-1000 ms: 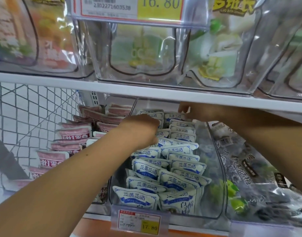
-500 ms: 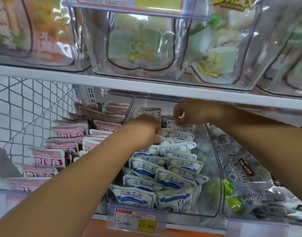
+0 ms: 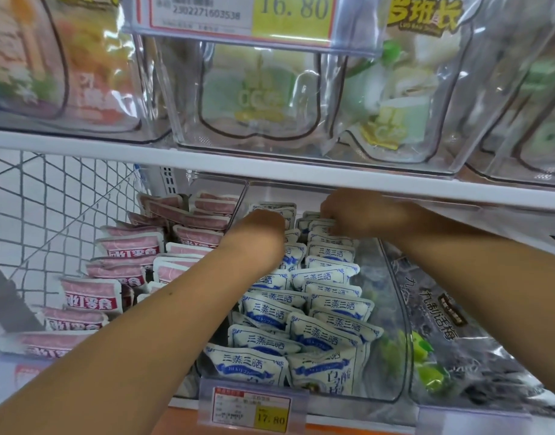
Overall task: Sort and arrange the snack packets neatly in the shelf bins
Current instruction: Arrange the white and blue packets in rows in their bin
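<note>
Gripping rear white-and-blue packets [image 3: 331, 254], curled fingers of right hand [image 3: 364, 215]; fingers of left hand [image 3: 263, 229] hidden, grasp unclear.

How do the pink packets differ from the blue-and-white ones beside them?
The pink-labelled flat packets lie loosely, some askew; the blue-and-white printed packets stand in two tidier overlapping rows. The left hand and right hand reach among the blue-and-white ones; neither hand touches the pink ones. Both are small pouches in clear bins.
</note>
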{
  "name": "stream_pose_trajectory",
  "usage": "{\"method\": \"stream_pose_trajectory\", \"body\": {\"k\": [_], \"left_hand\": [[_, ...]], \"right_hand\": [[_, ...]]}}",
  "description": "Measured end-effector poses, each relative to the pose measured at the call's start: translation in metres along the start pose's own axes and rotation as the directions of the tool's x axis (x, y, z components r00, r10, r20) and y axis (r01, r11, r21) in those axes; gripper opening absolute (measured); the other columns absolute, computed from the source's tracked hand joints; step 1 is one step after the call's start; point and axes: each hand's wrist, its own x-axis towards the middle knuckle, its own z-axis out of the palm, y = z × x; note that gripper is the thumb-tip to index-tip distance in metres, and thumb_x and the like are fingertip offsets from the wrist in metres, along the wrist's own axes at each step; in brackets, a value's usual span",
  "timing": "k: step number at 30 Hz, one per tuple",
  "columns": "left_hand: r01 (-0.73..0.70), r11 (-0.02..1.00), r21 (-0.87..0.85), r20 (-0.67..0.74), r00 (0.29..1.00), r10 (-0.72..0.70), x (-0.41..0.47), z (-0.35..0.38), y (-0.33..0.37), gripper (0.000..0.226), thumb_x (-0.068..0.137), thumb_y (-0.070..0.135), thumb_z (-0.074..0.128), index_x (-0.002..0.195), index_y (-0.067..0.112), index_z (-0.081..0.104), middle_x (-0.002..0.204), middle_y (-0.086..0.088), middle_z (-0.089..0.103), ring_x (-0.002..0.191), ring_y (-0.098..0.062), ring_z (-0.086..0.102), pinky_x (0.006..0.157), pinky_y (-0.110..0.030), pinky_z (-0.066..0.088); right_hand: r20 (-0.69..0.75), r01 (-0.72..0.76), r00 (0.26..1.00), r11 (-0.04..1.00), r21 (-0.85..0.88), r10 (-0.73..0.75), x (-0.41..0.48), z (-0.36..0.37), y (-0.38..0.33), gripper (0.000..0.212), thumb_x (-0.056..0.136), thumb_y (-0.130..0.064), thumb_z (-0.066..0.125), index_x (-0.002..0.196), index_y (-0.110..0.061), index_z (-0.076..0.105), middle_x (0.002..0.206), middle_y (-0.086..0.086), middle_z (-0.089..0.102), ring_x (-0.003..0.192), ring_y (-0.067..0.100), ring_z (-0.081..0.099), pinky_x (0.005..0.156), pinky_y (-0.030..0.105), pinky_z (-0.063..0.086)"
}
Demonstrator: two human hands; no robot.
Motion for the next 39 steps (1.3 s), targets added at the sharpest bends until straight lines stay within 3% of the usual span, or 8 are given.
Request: {"method": "stream_pose_trajectory", "body": {"k": [3,7,11,14,25,29,34,39], "left_hand": [[-0.06,0.997,-0.046,0.049,0.997,0.062,-0.009,-0.007,0.0,0.029,0.09,0.031,0.066,0.11,0.011,0.066,0.111,-0.006,0.066,0.095,-0.022,0.063,0.085,-0.03,0.051],[-0.177,0.979,-0.099,-0.022,0.984,0.175,-0.038,-0.03,0.0,0.058,0.088,0.039,0.066,0.141,0.025,0.044,0.141,-0.001,0.049,0.116,-0.019,0.054,0.088,-0.021,0.037],[-0.246,0.969,0.014,-0.211,0.947,0.244,-0.07,-0.038,-0.025,0.037,0.094,0.042,0.054,0.129,0.031,0.057,0.119,0.006,0.061,0.101,-0.014,0.06,0.089,-0.03,0.049],[-0.314,0.943,0.114,-0.157,0.931,0.329,-0.085,-0.02,-0.036,0.037,0.097,0.047,0.042,0.127,0.03,0.058,0.124,0.01,0.06,0.112,-0.011,0.053,0.102,-0.033,0.04],[-0.364,0.91,0.201,-0.164,0.903,0.397,-0.106,-0.001,-0.043,0.044,0.1,0.045,0.038,0.141,0.033,0.042,0.143,0.017,0.044,0.131,-0.006,0.035,0.112,-0.021,-0.01],[-0.366,0.91,0.194,-0.184,0.898,0.4,-0.106,0.003,-0.042,0.043,0.1,0.043,0.037,0.141,0.031,0.042,0.142,0.016,0.045,0.13,-0.008,0.034,0.109,-0.02,-0.009],[-0.399,0.904,0.151,-0.219,0.878,0.424,-0.106,0.005,-0.046,0.04,0.099,0.04,0.042,0.137,0.03,0.048,0.136,0.016,0.051,0.124,-0.008,0.039,0.108,-0.019,-0.003],[-0.424,0.898,0.118,-0.239,0.866,0.44,-0.106,0.005,-0.051,0.038,0.097,0.039,0.045,0.132,0.029,0.054,0.129,0.017,0.055,0.116,-0.007,0.038,0.1,-0.012,0.007]], "right_hand": [[-0.114,-0.041,0.992,0.989,0.142,0.057,-0.016,-0.007,0.006,0.027,0.091,-0.018,0.06,0.117,-0.02,0.06,0.114,-0.002,0.06,0.098,0.017,0.058,0.085,0.028,0.046],[-0.079,0.014,0.997,0.952,0.305,0.01,-0.043,-0.014,-0.006,0.013,0.091,-0.025,0.061,0.103,-0.024,0.067,0.094,-0.015,0.058,0.089,0.007,0.057,0.068,0.01,0.038],[0.101,0.033,0.992,0.922,0.386,-0.077,-0.044,-0.017,-0.035,0.029,0.094,-0.036,0.058,0.12,-0.026,0.064,0.109,-0.014,0.056,0.106,0.009,0.054,0.091,0.025,0.042],[0.164,0.017,0.984,0.944,0.33,-0.075,-0.026,-0.007,-0.055,0.029,0.09,-0.038,0.062,0.11,-0.018,0.065,0.101,-0.005,0.061,0.098,0.017,0.059,0.08,0.03,0.045],[-0.109,0.047,0.994,0.824,0.565,0.018,-0.023,-0.015,-0.076,0.009,0.094,-0.015,0.055,0.093,-0.01,0.063,0.087,-0.001,0.06,0.078,0.014,0.056,0.066,0.026,0.042],[0.047,0.01,0.998,0.8,0.6,-0.048,-0.015,-0.004,-0.085,0.015,0.097,-0.022,0.055,0.081,-0.023,0.055,0.083,-0.005,0.058,0.076,0.015,0.059,0.066,0.027,0.048],[0.116,-0.043,0.991,0.668,0.742,-0.066,-0.018,-0.006,-0.079,0.027,0.093,-0.044,0.058,0.107,-0.023,0.066,0.101,-0.005,0.065,0.089,0.013,0.065,0.079,0.03,0.057],[0.028,0.002,0.999,0.718,0.696,-0.03,-0.006,-0.002,-0.09,0.011,0.09,-0.019,0.066,0.1,-0.02,0.064,0.098,-0.007,0.065,0.092,0.018,0.064,0.078,0.03,0.054]]}}
